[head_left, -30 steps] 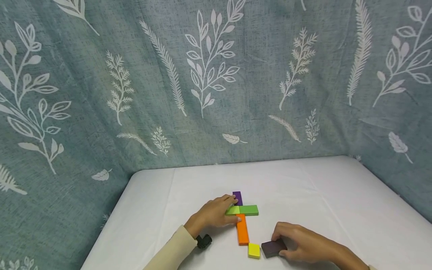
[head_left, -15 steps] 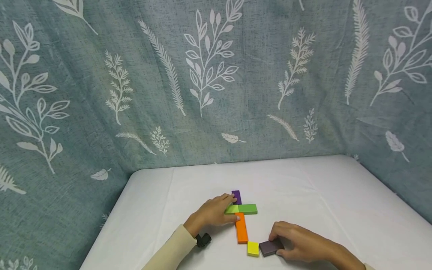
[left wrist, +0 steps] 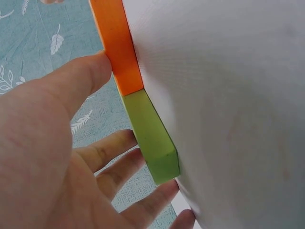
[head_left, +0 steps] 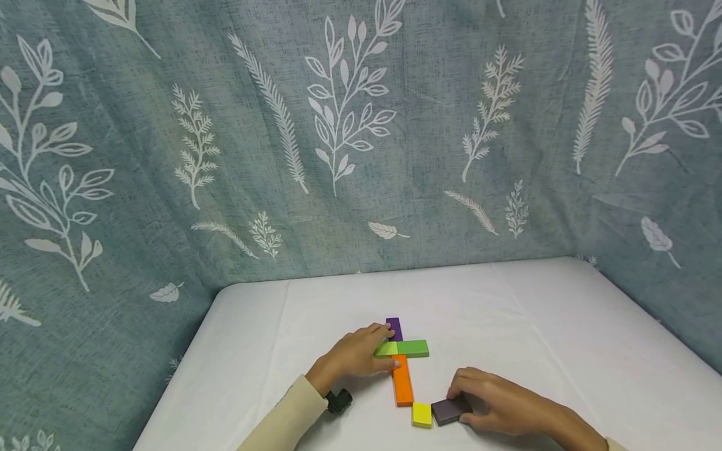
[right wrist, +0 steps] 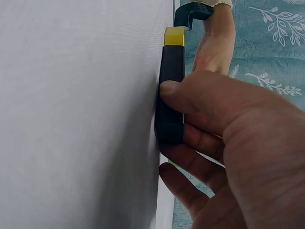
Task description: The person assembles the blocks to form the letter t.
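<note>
My left hand (head_left: 358, 352) lies over a group of flat blocks, fingers spread. Its thumb touches the orange block (head_left: 403, 387), and its fingertips reach the purple block (head_left: 397, 332). Under that hand is a light green block (left wrist: 147, 124), end to end with a darker green block (head_left: 413, 348) in a crosswise bar. My right hand (head_left: 499, 401) pinches a dark block (head_left: 449, 411) between thumb and fingers, low on the table. The dark block's far end meets the yellow block (right wrist: 174, 36), which sits at the orange block's near corner.
A white cloth covers the table (head_left: 507, 313). Behind and beside it hangs a blue-green curtain (head_left: 361, 232) with white leaf prints. A black wrist camera (head_left: 339, 401) is strapped under my left wrist, close above the cloth.
My right hand has slid the dark block left, closing the small gap to the yellow block. My left hand has stayed on the blocks. The head view has shifted slightly.
</note>
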Demonstrator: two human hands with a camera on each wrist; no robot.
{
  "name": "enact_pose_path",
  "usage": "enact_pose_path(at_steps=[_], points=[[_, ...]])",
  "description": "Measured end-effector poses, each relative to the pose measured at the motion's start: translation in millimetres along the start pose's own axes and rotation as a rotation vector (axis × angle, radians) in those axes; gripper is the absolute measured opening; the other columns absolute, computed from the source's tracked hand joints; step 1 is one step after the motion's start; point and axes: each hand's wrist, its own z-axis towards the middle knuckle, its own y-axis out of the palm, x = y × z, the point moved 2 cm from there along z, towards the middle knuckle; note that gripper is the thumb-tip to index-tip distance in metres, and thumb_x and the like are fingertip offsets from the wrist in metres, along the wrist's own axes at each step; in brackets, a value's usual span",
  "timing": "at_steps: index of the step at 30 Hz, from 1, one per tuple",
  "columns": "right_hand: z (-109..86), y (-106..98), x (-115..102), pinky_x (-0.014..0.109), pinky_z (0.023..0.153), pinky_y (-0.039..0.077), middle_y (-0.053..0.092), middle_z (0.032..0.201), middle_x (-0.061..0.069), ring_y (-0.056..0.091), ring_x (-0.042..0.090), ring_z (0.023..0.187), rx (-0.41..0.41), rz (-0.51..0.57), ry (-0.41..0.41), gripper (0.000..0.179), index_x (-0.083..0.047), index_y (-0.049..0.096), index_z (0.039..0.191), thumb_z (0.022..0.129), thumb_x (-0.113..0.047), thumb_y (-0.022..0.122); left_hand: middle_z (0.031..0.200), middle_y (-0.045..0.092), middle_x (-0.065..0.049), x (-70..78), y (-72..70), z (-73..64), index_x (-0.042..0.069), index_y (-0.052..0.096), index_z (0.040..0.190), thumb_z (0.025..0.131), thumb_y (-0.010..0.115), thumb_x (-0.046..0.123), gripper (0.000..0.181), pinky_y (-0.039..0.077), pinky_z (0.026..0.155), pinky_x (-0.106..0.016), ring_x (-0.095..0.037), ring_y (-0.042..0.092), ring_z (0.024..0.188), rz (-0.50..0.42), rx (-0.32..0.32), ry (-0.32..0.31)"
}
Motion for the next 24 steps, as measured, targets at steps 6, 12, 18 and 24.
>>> enact_pose_path(at_steps=[6,12,18,24], points=[[0.7,-0.5,0.0,0.024,0.089,0.055,0.059,0.110,-0.021,0.055,-0.005,0.099,-0.009,0.010,0.025,0.025,-0.031,0.064,0.114,0.091,-0.029,0.074,0.158,0.041,-0.002,0.4,0.0,0.7,0.020,0.044,0.151,0.093,0.060,0.059,0.071,0.041,0.112,-0.052,-0.025,0.044,0.142,-0.002,-0.004,0.000],[0.0,-0.9,-1.9,0.024,0.088,0.055,0.059,0.109,-0.021,0.055,-0.004,0.098,-0.004,0.009,0.014,0.025,-0.032,0.064,0.114,0.091,-0.031,0.074,0.157,0.041,-0.001,0.2,0.4,0.6,0.020,0.044,0.151,0.093,0.061,0.058,0.071,0.041,0.112,-0.052,-0.024,0.044,0.142,-0.018,-0.007,-0.002],[0.2,-0.8,-2.5,0.024,0.087,0.055,0.059,0.109,-0.021,0.055,-0.004,0.098,-0.011,0.008,0.031,0.025,-0.032,0.064,0.113,0.090,-0.032,0.074,0.157,0.042,-0.001,0.3,0.7,0.4,0.020,0.044,0.151,0.093,0.061,0.058,0.071,0.041,0.112,-0.052,-0.024,0.045,0.141,-0.022,-0.006,-0.003],[0.0,-0.6,-2.7,0.024,0.087,0.055,0.060,0.110,-0.021,0.055,-0.004,0.098,0.002,-0.007,0.019,0.026,-0.032,0.064,0.113,0.090,-0.032,0.075,0.156,0.043,-0.001,0.4,0.8,0.1,0.019,0.044,0.151,0.093,0.061,0.058,0.071,0.042,0.111,-0.052,-0.024,0.046,0.140,-0.016,0.002,0.005]])
